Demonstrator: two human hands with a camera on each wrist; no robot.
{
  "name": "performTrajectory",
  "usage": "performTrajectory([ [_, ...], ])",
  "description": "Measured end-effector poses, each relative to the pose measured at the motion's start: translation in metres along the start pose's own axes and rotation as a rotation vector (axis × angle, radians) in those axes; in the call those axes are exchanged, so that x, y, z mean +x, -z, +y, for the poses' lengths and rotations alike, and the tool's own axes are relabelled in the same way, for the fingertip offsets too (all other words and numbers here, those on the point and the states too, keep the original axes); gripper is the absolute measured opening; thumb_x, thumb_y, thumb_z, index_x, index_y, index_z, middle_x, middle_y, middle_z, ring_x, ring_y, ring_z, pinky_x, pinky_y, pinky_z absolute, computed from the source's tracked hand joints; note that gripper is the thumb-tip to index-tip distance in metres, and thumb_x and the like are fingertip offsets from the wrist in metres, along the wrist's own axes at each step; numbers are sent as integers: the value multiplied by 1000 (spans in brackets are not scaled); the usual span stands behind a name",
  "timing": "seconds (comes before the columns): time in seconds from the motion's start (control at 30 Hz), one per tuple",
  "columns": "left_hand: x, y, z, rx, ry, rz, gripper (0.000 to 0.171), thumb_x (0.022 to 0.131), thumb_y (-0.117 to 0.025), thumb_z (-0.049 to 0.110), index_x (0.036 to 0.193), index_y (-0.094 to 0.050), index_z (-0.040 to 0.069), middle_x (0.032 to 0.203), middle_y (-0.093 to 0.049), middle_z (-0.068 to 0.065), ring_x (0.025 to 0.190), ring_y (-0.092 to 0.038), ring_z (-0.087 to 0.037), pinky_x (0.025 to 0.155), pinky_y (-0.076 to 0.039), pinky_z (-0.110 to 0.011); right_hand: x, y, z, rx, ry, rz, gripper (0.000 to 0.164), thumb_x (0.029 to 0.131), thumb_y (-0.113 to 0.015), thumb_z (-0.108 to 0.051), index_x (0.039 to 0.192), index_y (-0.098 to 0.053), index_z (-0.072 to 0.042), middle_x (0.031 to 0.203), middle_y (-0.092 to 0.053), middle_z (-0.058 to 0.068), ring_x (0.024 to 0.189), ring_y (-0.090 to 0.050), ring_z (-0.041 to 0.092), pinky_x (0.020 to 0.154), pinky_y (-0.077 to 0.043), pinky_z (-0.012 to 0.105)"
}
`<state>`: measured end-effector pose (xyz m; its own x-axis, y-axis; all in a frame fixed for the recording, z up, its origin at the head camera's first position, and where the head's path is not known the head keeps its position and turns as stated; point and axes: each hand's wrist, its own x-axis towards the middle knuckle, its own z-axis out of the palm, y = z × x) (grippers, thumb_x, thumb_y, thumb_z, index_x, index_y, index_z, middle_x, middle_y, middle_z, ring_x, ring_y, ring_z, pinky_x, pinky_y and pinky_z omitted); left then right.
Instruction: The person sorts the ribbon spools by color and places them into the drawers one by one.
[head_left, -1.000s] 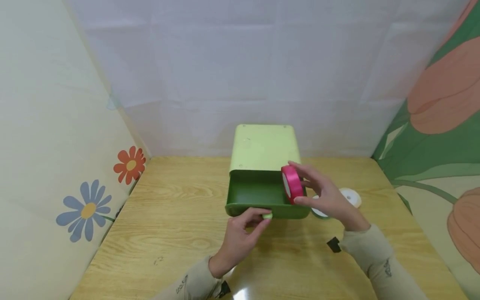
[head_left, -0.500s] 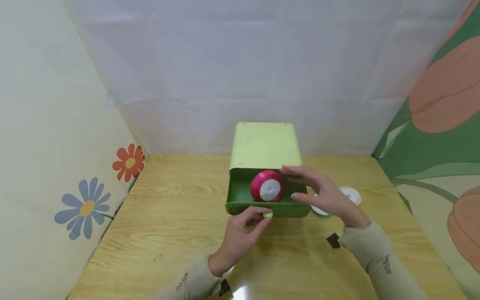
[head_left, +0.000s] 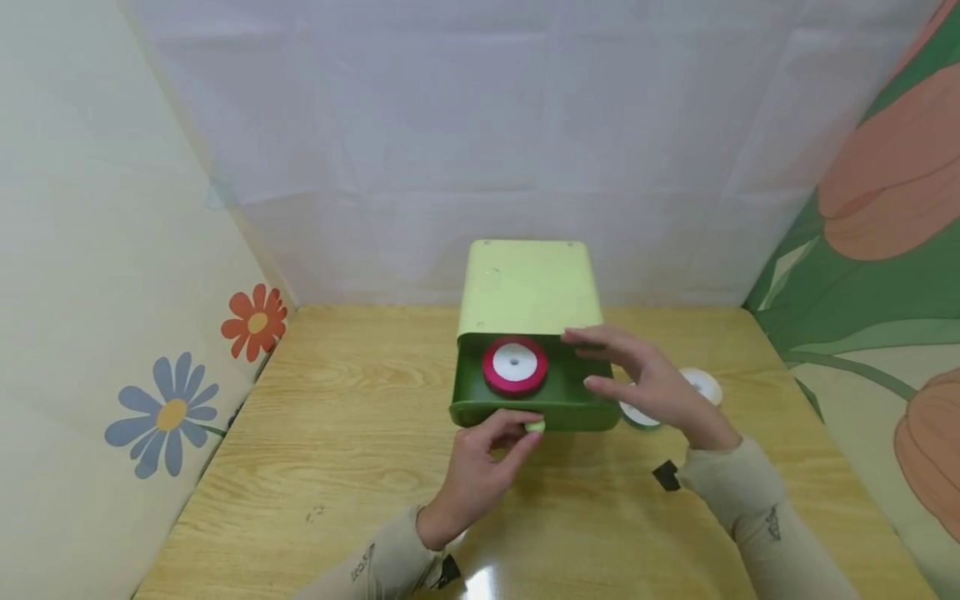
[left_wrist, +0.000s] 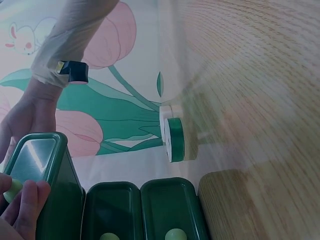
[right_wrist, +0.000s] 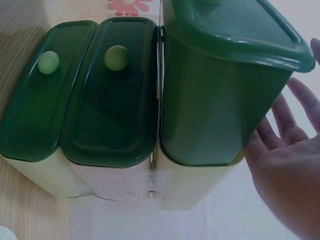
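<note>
A roll of deep pink ribbon with a white hub lies in the pulled-out green top drawer of a light green cabinet. My left hand pinches that drawer's round, pale green knob between thumb and fingers, which the left wrist view also shows. Over the drawer's right side is my right hand, fingers spread and apart from the ribbon, nothing in its grasp. The right wrist view shows this hand beside the drawer's side wall; the ribbon is hidden there.
Two more drawers sit shut below the top one, each with a round knob. Right of the cabinet, a green ribbon roll and a white roll stand on the wooden table. A white-covered wall rises behind.
My right hand has let go of the pink ribbon roll, which tipped over to the left and now lies flat in the drawer. My left hand has stayed on the knob.
</note>
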<state>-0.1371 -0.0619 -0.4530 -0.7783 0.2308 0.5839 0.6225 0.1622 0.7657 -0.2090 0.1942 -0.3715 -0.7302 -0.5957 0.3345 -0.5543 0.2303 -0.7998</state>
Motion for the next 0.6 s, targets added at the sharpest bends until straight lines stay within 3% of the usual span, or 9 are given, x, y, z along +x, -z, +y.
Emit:
performTrajectory([
  [0.23, -1, 0, 0, -2, 26, -4, 15, 100, -71, 12, 115, -72, 12, 100, -78, -10, 83, -77, -19, 73, -65, -26, -1, 3, 0, -3, 1, 2, 59, 99, -68, -2, 153, -49, -16, 156, -52, 6, 136, -55, 37, 116, -45, 27],
  [0.47, -1, -1, 0, 6, 12, -3, 16, 99, -71, 11, 115, -72, 12, 100, -78, -6, 82, -77, -19, 73, -65, -26, 6, 14, -3, -58, -42, 80, 56, 101, -67, -7, 153, -49, -16, 156, -53, 4, 138, -55, 34, 118, -42, 59],
  [0.6, 1, 0, 1, 13, 12, -7, 16, 99, -71, 11, 115, -72, 12, 100, -78, -6, 84, -76, -15, 73, -65, -26, 21, 25, 3, -133, -68, 133, 53, 102, -67, -14, 152, -51, -14, 155, -54, 6, 138, -54, 37, 118, -38, 66],
])
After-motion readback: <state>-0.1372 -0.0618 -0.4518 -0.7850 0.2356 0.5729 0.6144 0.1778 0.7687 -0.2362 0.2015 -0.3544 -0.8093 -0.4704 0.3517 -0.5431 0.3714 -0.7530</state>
